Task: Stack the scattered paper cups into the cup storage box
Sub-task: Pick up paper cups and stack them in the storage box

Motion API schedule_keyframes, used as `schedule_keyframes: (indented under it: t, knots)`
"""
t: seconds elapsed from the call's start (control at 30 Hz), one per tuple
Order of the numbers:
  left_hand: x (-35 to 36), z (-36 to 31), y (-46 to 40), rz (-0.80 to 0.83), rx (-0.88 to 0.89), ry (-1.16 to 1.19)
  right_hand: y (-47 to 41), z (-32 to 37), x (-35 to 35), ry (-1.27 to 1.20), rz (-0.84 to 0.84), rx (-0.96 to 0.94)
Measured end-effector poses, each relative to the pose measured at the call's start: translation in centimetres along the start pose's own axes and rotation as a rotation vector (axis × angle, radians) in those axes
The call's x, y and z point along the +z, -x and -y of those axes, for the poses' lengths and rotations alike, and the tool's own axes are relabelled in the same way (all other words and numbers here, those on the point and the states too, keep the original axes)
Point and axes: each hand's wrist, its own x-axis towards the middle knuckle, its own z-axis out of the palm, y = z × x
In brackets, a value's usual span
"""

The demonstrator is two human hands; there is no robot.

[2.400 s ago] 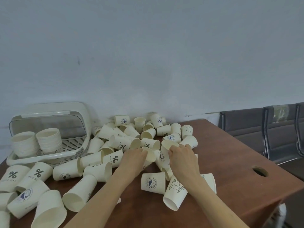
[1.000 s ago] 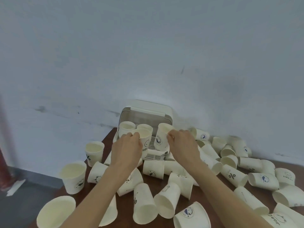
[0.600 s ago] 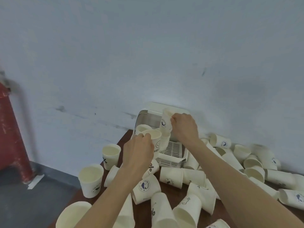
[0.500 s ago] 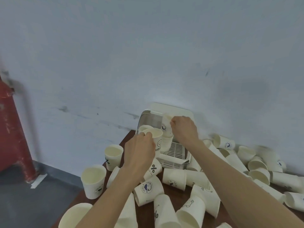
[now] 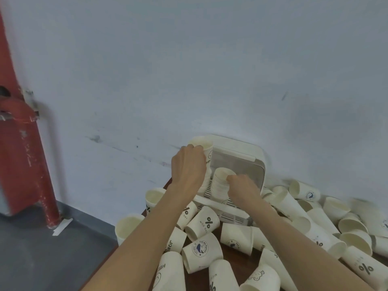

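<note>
The white cup storage box [image 5: 241,151] stands at the table's back against the wall, its lid raised. Two stacks of paper cups stand inside. My left hand [image 5: 188,168] grips an upright "HELLO" paper cup [image 5: 206,147] directly over the left stack [image 5: 207,181]; whether it is seated there I cannot tell. My right hand [image 5: 243,187] pinches the rim of the top cup of the right stack [image 5: 220,179], low inside the box. Several loose paper cups [image 5: 201,248] lie scattered on the table in front of and to the right of the box.
The brown table [image 5: 237,259] ends at its left edge just left of my left forearm, with upright cups [image 5: 128,227] near that edge. Beyond it lie grey floor and a red pipe [image 5: 27,156]. The wall rises close behind the box.
My right hand has lowered its cup onto the right stack in the box. My left hand has lifted its cup higher, above the left stack. The view has shifted left.
</note>
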Motion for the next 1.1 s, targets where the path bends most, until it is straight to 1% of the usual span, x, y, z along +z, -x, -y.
schedule_keyframes:
  t: [0.1, 0.27, 0.5, 0.6, 0.8, 0.93, 1.1]
  knots:
    - [1.5, 0.3, -0.6, 0.006, 0.015, 0.000, 0.5, 0.2, 0.7, 0.028, 0.006, -0.025]
    - [3.7, 0.9, -0.6, 0.075, 0.029, -0.007, 1.0, 0.3, 1.2, 0.021, 0.045, -0.030]
    - [4.4, 0.4, -1.2, 0.031, 0.077, -0.009, 1.3, 0.5, 2.0, -0.041, 0.026, -0.022]
    - [5.2, 0.7, -1.0, 0.085, 0.099, -0.042, 1.4, 0.5, 2.3, -0.062, 0.017, -0.016]
    - [7.4, 1.7, 0.5, 0.265, 0.071, -0.122, 1.5, 0.5, 2.3, -0.073, -0.006, -0.025]
    - [7.7, 1.5, 1.1, 0.385, 0.093, -0.147, 1.7, 0.5, 2.2, -0.082, 0.002, -0.030]
    - [7.0, 0.1, 2.4, 0.396, 0.054, -0.091, 3.0, 0.1, 1.4, -0.152, -0.010, -0.025]
